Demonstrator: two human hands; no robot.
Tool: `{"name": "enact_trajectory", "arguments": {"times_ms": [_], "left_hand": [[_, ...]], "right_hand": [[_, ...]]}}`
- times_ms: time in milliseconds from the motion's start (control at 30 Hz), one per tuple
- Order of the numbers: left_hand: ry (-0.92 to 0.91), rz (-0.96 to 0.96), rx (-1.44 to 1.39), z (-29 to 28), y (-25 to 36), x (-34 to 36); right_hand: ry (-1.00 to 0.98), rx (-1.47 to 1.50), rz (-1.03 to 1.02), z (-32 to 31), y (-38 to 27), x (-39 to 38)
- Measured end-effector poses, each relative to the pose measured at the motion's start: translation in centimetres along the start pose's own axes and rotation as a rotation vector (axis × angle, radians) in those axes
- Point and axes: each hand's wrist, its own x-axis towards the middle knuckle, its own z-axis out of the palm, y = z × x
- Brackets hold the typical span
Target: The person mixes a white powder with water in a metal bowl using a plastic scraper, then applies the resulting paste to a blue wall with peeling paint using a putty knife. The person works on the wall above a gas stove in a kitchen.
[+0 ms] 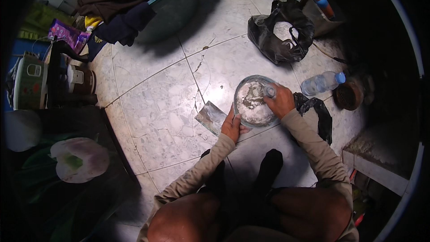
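A round bowl [236,97] with a greyish rim sits on the tiled floor in front of me. It holds white powder [256,110] with a darker grey, lumpy patch near its middle. Against the bowl's near left side my left hand [231,126] grips the rim, thumb uppermost. My right hand [282,101] is closed around a small clear, round-ended thing [269,91] over the bowl's right side; its kind is unclear, as the fingers hide most of it. A flat rectangular piece [211,117], grey and shiny, lies on the floor beside my left hand.
A black plastic bag [264,40] of white powder stands beyond the bowl. A clear water bottle [320,83] lies to the right, near a brown pot [349,95] and a crumpled black bag [323,118]. A teal tub [177,13] heaped with clothes stands far left.
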Motion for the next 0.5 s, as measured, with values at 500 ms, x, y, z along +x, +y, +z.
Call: {"name": "enact_trajectory", "arguments": {"times_ms": [500], "left_hand": [[-0.035, 0.085, 0.125, -1.3, 0.5, 0.4]], "right_hand": [[-0.309, -0.008, -0.496, 1.7, -0.4, -0.2]]}}
